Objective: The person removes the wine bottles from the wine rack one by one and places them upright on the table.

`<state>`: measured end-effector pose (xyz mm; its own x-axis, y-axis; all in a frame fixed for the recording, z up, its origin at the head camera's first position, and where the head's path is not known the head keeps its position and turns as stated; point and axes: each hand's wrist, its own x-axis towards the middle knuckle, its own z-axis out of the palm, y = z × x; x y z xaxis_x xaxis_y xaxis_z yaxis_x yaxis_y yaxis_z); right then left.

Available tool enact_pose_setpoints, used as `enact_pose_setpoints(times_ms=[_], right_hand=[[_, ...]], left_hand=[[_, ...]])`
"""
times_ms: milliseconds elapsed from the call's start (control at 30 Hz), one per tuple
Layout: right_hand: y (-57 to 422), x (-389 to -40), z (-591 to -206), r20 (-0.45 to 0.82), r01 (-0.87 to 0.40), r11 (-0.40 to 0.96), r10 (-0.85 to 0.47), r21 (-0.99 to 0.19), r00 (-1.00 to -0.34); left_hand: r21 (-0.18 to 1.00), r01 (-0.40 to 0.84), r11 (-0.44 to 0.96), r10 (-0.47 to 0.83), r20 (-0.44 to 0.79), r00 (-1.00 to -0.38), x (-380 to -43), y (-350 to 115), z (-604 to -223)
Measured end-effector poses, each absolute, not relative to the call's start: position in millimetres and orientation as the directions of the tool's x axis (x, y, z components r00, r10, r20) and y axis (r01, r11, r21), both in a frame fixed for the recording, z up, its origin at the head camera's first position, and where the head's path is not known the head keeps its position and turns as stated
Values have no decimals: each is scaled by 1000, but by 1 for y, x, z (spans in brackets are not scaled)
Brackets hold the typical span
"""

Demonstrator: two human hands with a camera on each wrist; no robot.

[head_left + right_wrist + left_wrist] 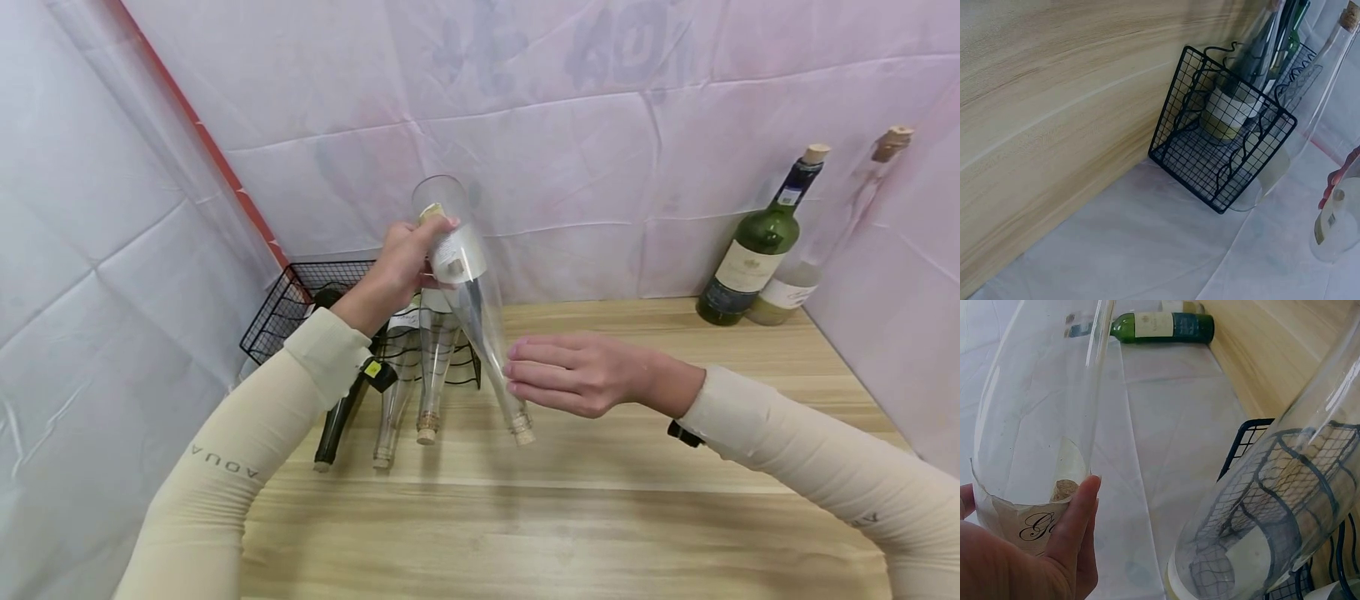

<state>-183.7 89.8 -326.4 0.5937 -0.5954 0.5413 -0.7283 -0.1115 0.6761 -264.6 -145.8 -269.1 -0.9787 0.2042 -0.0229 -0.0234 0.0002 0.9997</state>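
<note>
My left hand (408, 254) grips a clear glass bottle (491, 325) around its white label, near the base. The bottle is tilted, its base up toward the wall and its corked neck pointing down toward me. Beside the neck, my right hand (581, 372) is held with fingers extended, the fingertips right at the glass. Below the left hand is a black wire rack (266, 321). A dark bottle (333, 429) and two clear corked bottles (393, 408) lie in it, necks toward me. In the right wrist view, the held bottle (1338, 228) shows only partly at the edge.
At the back right a green wine bottle (753, 258) stands upright with a cork, next to a clear labelled bottle (787, 287). A white sheet wall (540, 183) closes off the back of the wooden table (555, 533), with sheets at both sides.
</note>
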Motion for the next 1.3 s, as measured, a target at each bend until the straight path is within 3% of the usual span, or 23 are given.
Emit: enact_pose_setpoints(times_ms=[733,1300], right_hand=[[89,-178,-328,463,-696,-134,-657,705,595],[93,-176,-347,233,-579,-163,-803,799,549]], left_hand=[[1000,-19,3,194,-19,-981,-262,-138,-273],[999,-5,40,242,-15,-970,-259,-136,-277]])
